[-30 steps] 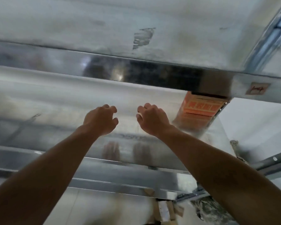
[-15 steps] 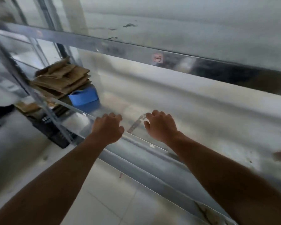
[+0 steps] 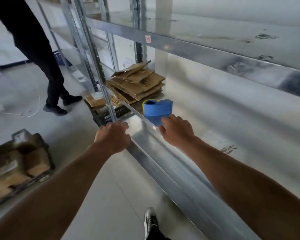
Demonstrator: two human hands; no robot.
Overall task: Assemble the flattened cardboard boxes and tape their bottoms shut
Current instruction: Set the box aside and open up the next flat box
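Metal shelf (image 3: pixel 215 118) runs away ahead. Left grip (image 3: pixel 113 135) loosely curled, empty, at its front edge. One stack of flat boxes (image 3: pixel 137 84) sits farther along, ahead of both grips, past one blue roll (image 3: pixel 157 107). Right grip (image 3: pixel 177 130), fingers relaxed and spread, is just short of that roll, so nearer.

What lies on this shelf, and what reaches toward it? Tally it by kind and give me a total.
Stack of flattened cardboard boxes: 1 (its sheets overlap too much to count)
Blue item, perhaps the tape dispenser: 1
Hands: 2, the left hand and the right hand
Total: 4
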